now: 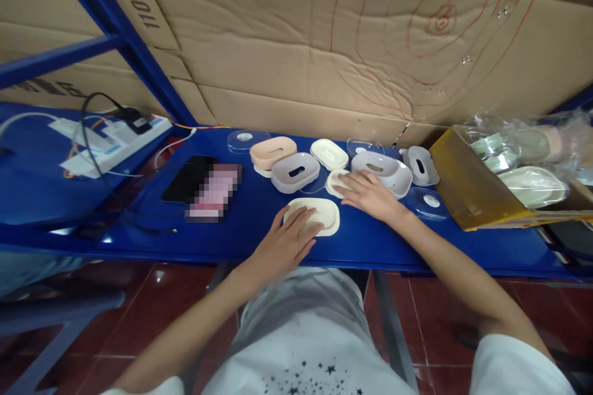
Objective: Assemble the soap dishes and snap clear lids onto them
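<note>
Inspection of the bench from my remote station. The cream tray (322,217) lies flat near the front edge of the blue table (259,241), directly ahead of the body. The left hand (285,241) rests on its near left part, fingers loosely spread and laid flat over the surface, pinching nothing. The right hand (370,194) lies palm down just behind and to the right, fingers spread over a second cream piece (334,182); I cannot tell whether the tips grip its edge or merely cover it.

Progress, as I judge it: the two cream pieces lie apart, side by side and not mated, so that pairing is not yet done. Behind them the stock is loose and unsorted: a pink tray (273,152) sitting on another piece, a grey slotted tray (295,171), a cream lid (328,153), a white slotted tray (382,170) and a further grey piece (419,165), with clear plastic discs (244,137) among them. I see no finished, stacked output on the table, so most of the work appears to remain.

Further out: a cardboard box (467,188) at right holds bagged parts (532,185); a dark tablet (189,179) and a power strip (115,136) sit at left; cardboard sheeting (301,43) backs the bench.
</note>
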A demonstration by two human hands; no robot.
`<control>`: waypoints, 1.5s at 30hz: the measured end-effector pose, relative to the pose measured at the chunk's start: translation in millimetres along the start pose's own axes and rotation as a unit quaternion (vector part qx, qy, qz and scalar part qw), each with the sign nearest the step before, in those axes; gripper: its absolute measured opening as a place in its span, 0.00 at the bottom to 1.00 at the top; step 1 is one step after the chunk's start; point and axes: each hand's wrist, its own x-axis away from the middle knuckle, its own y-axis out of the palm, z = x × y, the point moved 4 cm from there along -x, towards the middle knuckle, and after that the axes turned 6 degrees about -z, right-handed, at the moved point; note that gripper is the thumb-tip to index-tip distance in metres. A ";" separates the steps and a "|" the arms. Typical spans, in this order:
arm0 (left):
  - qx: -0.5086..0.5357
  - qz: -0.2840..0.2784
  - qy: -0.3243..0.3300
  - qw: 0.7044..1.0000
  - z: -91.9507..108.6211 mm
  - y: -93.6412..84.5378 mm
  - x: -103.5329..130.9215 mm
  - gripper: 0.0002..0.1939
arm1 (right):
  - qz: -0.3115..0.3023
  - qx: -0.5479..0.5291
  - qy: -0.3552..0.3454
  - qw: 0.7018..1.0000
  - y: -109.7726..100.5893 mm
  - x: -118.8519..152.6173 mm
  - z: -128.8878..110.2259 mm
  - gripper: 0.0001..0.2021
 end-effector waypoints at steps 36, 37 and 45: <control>-0.060 0.127 -0.171 0.975 -86.6 -23.2 3.9 0.13 | 0.090 -0.103 0.185 0.973 -6.2 110.3 -60.2 0.11; -0.058 0.138 -0.165 0.975 -85.1 -24.4 4.7 0.12 | 0.105 -0.096 0.195 0.971 -5.4 114.3 -56.0 0.09; -0.046 0.217 -0.162 0.962 -81.9 -34.4 16.6 0.15 | 0.126 -0.108 0.232 0.958 6.6 107.3 -63.4 0.11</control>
